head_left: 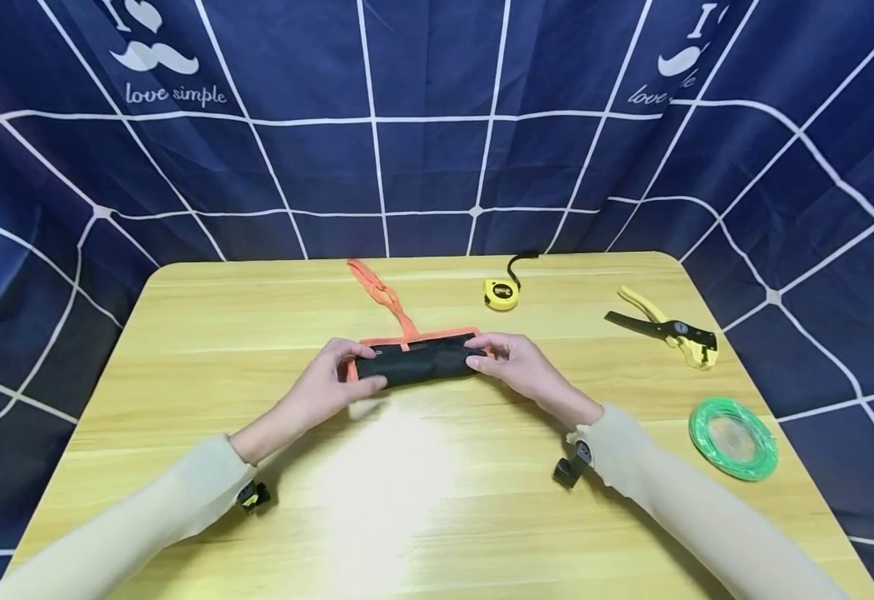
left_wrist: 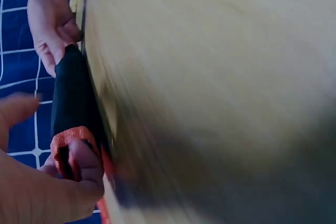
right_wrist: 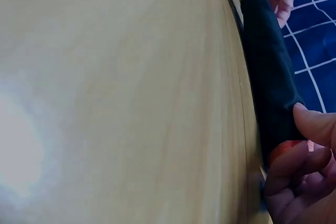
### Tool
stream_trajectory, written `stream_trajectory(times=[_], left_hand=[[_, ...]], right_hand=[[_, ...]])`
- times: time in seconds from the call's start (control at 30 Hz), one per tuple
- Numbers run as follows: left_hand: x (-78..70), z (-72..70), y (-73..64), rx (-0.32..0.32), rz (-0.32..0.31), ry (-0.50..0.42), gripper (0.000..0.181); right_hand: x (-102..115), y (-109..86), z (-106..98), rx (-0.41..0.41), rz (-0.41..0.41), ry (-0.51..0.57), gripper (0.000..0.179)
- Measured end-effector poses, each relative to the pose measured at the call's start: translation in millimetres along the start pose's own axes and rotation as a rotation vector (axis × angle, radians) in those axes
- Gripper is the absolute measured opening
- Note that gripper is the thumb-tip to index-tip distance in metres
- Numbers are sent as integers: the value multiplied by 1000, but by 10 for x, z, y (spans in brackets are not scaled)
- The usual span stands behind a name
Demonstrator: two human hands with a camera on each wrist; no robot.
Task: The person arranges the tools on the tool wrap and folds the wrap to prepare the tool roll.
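Note:
A black fabric tool roll [head_left: 425, 360] with orange edging lies rolled up across the middle of the table, its long side facing the person. From its far side an orange strap [head_left: 382, 292] runs toward the back edge. At the roll's left end, the left hand [head_left: 332, 377] grips it; in the left wrist view a bent finger [left_wrist: 85, 160] presses at the orange-trimmed end while the thumb stands off to the side. The right hand [head_left: 522, 367] holds the right end, its thumb [right_wrist: 312, 121] on the black cloth and its other fingers curled by the orange edge.
Behind the roll sits a yellow tape measure [head_left: 501, 294] with a black wrist cord. Toward the right lie yellow-and-black cutters [head_left: 672, 329] and a coil of green wire [head_left: 732, 439]. A blue checked cloth [head_left: 437, 158] hangs around the wooden table [head_left: 204, 333].

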State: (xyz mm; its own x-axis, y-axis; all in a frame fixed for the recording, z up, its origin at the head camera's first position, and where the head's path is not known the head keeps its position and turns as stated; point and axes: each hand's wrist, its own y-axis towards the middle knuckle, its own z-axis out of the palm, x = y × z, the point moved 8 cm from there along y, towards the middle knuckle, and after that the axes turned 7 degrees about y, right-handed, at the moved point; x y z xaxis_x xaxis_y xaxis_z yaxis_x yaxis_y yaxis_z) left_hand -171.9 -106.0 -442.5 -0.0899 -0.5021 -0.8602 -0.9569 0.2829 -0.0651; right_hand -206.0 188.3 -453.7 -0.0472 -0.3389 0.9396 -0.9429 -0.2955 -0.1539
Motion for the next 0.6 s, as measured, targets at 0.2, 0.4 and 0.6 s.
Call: stream_trajectory(times=[0.2,0.4,0.6], left_hand=[[-132,-27,-57,-46,143,253,47],[-131,-24,-50,-57,183,298,61],[-57,-70,-1,-99,172,207,53]], right_hand=[[-6,92,4,18,41,128,30],[-8,127,12,3,98,171,27],[-42,180,-2,-69,133,235,26]])
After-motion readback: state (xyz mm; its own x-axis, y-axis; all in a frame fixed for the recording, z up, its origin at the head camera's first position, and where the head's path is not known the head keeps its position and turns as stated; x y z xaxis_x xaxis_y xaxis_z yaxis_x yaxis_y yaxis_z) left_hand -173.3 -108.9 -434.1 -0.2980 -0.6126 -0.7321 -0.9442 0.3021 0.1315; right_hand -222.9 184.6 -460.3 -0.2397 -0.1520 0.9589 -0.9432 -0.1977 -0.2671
